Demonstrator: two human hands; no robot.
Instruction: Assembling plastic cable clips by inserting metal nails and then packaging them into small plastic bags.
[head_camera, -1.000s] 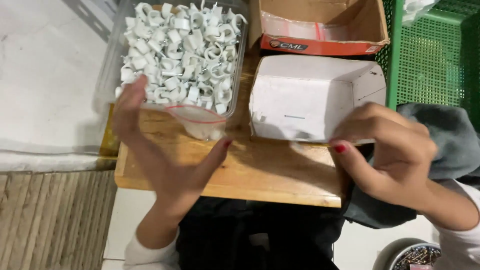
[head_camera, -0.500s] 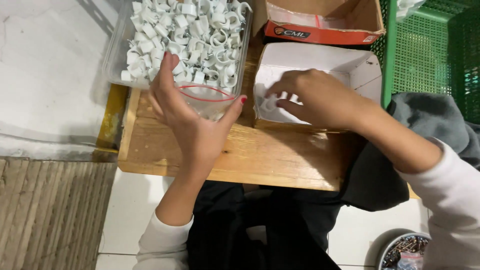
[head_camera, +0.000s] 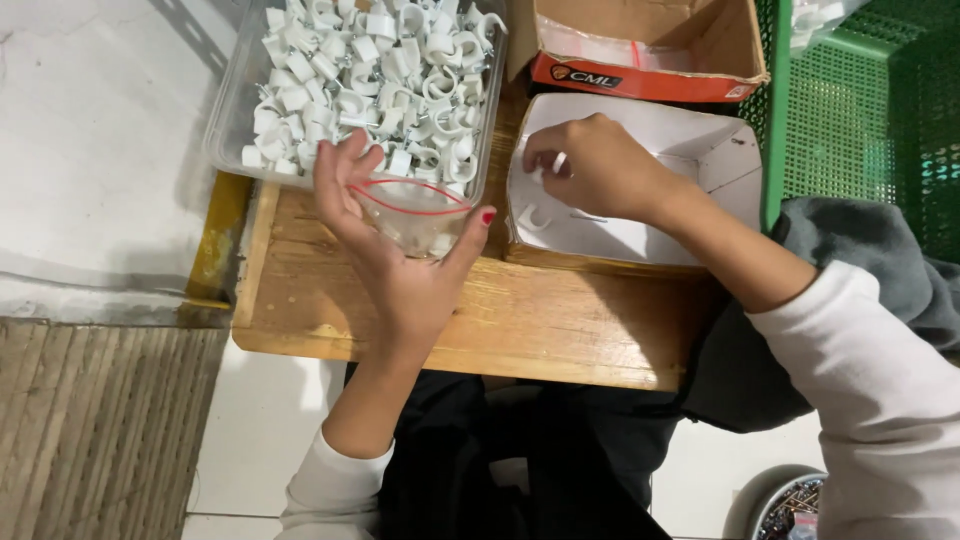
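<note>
Right hand (head_camera: 600, 165) now deeper in white box (head_camera: 720, 150), pinching clip (head_camera: 558, 162) | left hand (head_camera: 400, 255) spread, holding bag (head_camera: 415, 210)

wooden board (head_camera: 520, 320) carries a clear tub (head_camera: 240, 120), white carton (head_camera: 720, 150), orange-edged box (head_camera: 650, 75).
</note>
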